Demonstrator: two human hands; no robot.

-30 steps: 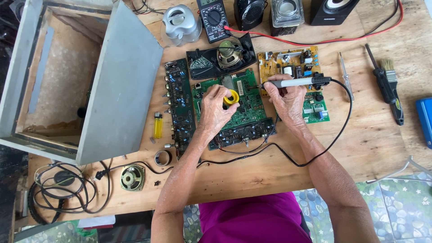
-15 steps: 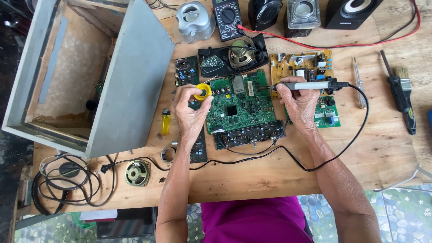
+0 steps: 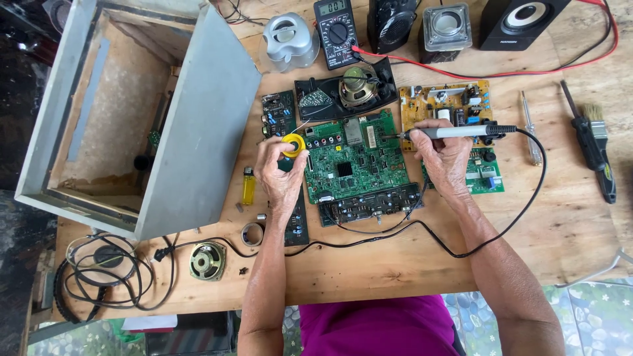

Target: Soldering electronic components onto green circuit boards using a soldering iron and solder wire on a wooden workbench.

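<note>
My left hand (image 3: 280, 171) grips a small yellow solder spool (image 3: 293, 144) at the left edge of a green circuit board (image 3: 359, 161), with a thin wire sticking up from the spool. My right hand (image 3: 443, 153) holds a grey soldering iron (image 3: 458, 131) lying sideways, its tip pointing left over the board's upper right part. The iron's black cord (image 3: 501, 231) loops down across the wooden table (image 3: 395, 264). A black strip board (image 3: 369, 203) lies along the green board's lower edge.
A grey open box (image 3: 151, 112) stands at the left. A multimeter (image 3: 335, 31), speakers (image 3: 521, 20), a yellow-brown board (image 3: 445, 102), a screwdriver (image 3: 529, 128) and a brush (image 3: 593, 148) lie around. A yellow lighter (image 3: 248, 185), a tape roll (image 3: 252, 233), a small speaker cone (image 3: 207, 260) and coiled cables (image 3: 105, 273) sit at lower left.
My left hand has carried the yellow spool from over the board's middle to its left edge. My right hand with the iron has kept to the board's right side. The view has shifted.
</note>
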